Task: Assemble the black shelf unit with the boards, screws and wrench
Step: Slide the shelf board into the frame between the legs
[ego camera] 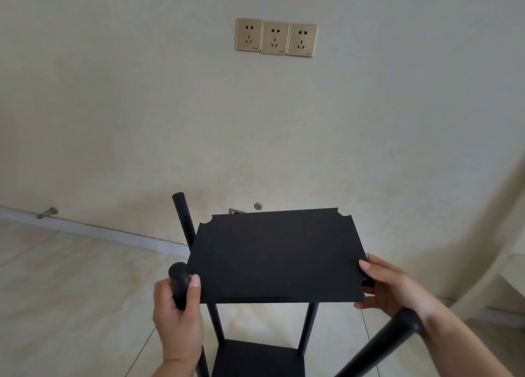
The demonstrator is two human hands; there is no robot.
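A flat black board (272,254) with notched corners hovers level between the black posts of the shelf unit. My right hand (389,286) pinches its near right corner, thumb on top. My left hand (177,311) grips the near left post (179,283) just below its rounded top, thumb against the board's left edge. The far left post (183,217) stands taller behind the board. A near right post (377,345) leans across under my right wrist. Below, a lower black shelf (258,359) sits fixed between two thinner posts (308,328).
The unit stands on a pale tiled floor (71,291) close to a cream wall. Three gold wall sockets (275,37) are high on the wall. A door stop (48,212) sticks out at the skirting on the left. A pale piece of furniture (508,263) is at the right edge.
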